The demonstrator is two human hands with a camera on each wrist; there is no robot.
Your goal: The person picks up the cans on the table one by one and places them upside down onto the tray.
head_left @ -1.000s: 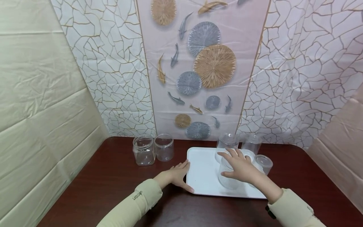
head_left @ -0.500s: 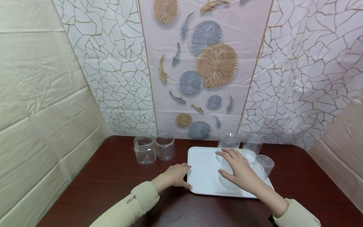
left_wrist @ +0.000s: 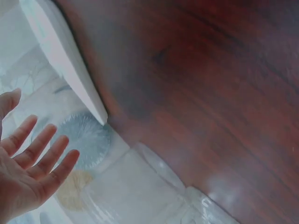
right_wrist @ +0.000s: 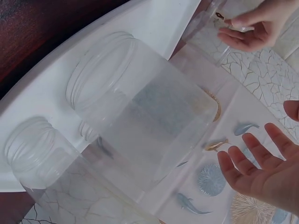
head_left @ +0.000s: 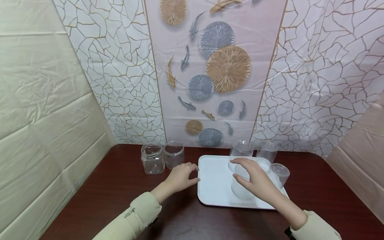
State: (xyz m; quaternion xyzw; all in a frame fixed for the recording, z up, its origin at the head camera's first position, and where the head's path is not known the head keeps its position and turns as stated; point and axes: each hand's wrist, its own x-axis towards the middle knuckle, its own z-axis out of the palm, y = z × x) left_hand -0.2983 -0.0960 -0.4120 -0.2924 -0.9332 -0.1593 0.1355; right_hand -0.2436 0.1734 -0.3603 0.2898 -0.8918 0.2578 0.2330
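Note:
A white tray [head_left: 213,180] lies on the table with several clear plastic jars on its right half. My left hand [head_left: 181,176] hovers beside the tray's left edge, fingers spread and holding nothing; the left wrist view shows a gap between its fingers and the tray. My right hand [head_left: 257,181] is over the front clear jar [head_left: 241,191], partly hiding it. The right wrist view shows that hand [right_wrist: 261,172] with spread fingers, apart from the large jar [right_wrist: 159,116]. This jar stands upside down, its threaded mouth on the tray.
A square clear jar [head_left: 153,163] and a round clear jar [head_left: 174,158] stand mouth up at the back left of the dark wooden table [head_left: 120,186]. Toward the tray's back and right are more clear jars, one at the right [head_left: 281,171]. A patterned cloth [head_left: 120,100] hangs behind.
My left hand has come off the tray's left edge and moved slightly up and back. The right hand stays over the front jar, its fingers a little closer together. Tray and jars look unmoved.

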